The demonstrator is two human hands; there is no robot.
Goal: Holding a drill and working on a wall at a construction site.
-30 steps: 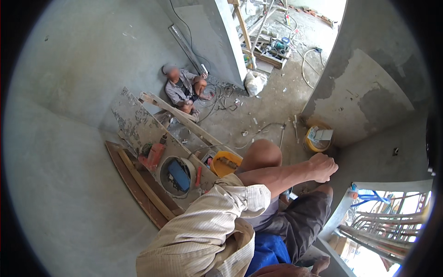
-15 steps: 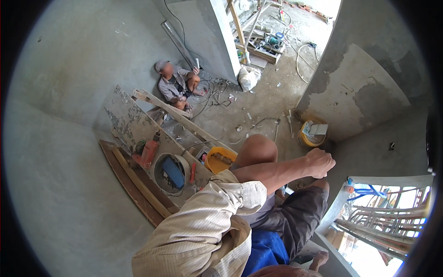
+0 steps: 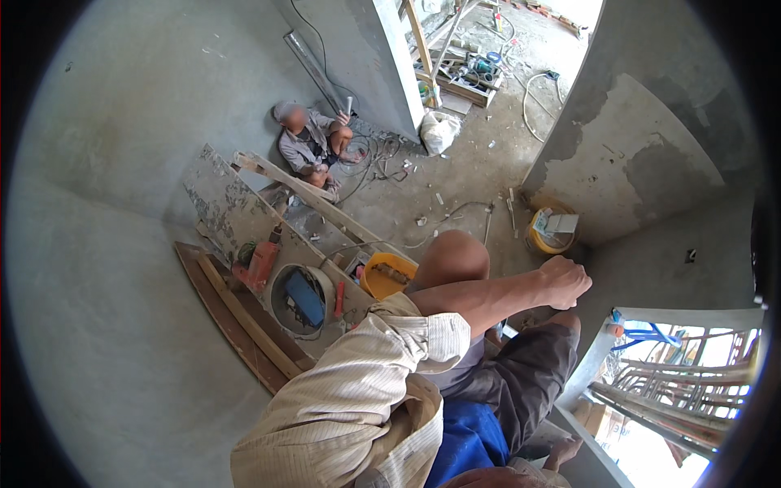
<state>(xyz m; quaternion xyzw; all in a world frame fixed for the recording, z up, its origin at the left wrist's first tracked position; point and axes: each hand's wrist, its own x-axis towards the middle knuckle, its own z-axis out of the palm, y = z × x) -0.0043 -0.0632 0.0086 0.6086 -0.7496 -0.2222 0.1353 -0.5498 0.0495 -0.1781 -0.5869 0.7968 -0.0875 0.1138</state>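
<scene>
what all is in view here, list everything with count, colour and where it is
yellow bucket: one, by the raised knee
yellow bucket with a grey block in it: one, at the foot of the right wall
white pail: one, holds a blue thing, on the planks
red power tool: one, left of the white pail
wooden planks: several, brown and grey, along the left wall
white sack: one, by the pillar
seated person: one, grey clothes, against the left wall
window opening: one, lower right, pipes outside
left hand: one, fisted, over the floor near the right wall
right hand: not in view
</scene>
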